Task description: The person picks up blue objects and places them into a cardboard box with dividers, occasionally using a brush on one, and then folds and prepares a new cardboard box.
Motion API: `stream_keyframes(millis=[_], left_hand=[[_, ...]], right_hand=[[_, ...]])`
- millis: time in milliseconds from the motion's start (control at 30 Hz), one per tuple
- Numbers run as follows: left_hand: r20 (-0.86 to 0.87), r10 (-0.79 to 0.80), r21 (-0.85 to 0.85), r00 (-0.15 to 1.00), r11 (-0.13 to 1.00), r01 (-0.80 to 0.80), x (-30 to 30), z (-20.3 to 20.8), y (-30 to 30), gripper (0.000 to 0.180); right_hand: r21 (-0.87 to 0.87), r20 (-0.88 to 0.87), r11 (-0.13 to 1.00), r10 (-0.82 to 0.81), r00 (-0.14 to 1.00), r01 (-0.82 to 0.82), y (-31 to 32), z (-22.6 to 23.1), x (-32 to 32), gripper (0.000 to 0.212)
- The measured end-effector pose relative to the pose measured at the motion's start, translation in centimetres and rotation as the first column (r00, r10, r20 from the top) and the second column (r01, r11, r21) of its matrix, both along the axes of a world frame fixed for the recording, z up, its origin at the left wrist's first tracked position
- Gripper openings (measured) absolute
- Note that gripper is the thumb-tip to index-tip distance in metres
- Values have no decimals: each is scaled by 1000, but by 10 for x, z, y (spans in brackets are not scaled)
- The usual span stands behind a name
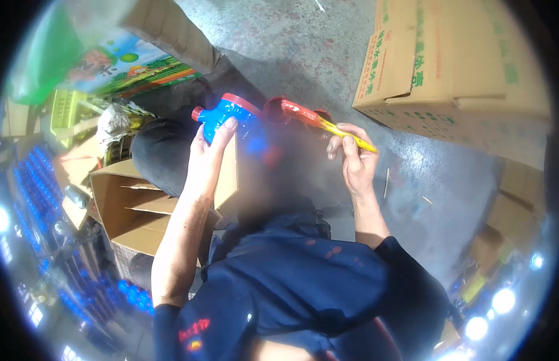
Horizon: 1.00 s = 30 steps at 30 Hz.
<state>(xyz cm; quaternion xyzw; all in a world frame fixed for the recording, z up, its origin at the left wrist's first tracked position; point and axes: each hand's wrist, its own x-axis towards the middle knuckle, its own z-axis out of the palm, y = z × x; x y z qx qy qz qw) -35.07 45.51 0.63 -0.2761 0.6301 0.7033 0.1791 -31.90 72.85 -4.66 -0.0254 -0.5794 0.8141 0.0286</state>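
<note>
My left hand [208, 157] is closed around a glossy blue fitting [232, 115], which looks like a valve or meter body. Its wide round rim [242, 102] and the small end on its left are red. In my right hand [356, 157] is a paintbrush [355, 138] with a yellow handle, its head coated in red. The brush points left, over a red-smeared round pot [273, 111] to the right of the fitting. A gap separates brush and fitting. The pot's inside is mostly hidden.
A large cardboard box [448, 72] stands at the far right. Left of my legs is an open box [132, 198] with dividers. Several blue parts [39, 186] stand in rows at the left. A printed carton [135, 66] and green bag [48, 57] are at the far left.
</note>
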Motion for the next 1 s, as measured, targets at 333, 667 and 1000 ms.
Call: stream_keyframes(millis=[333, 667, 1000], left_hand=[[20, -69, -25, 997, 997, 69, 4, 7, 19, 60], [-2, -91, -53, 996, 994, 90, 3, 12, 31, 62], [23, -95, 5, 995, 995, 95, 0, 15, 30, 55]], right_hand=[[435, -341, 901, 161, 926, 3, 5, 48, 2, 24], [537, -483, 841, 244, 841, 64, 7, 58, -6, 23], [607, -449, 792, 280, 848, 61, 6, 58, -6, 28]])
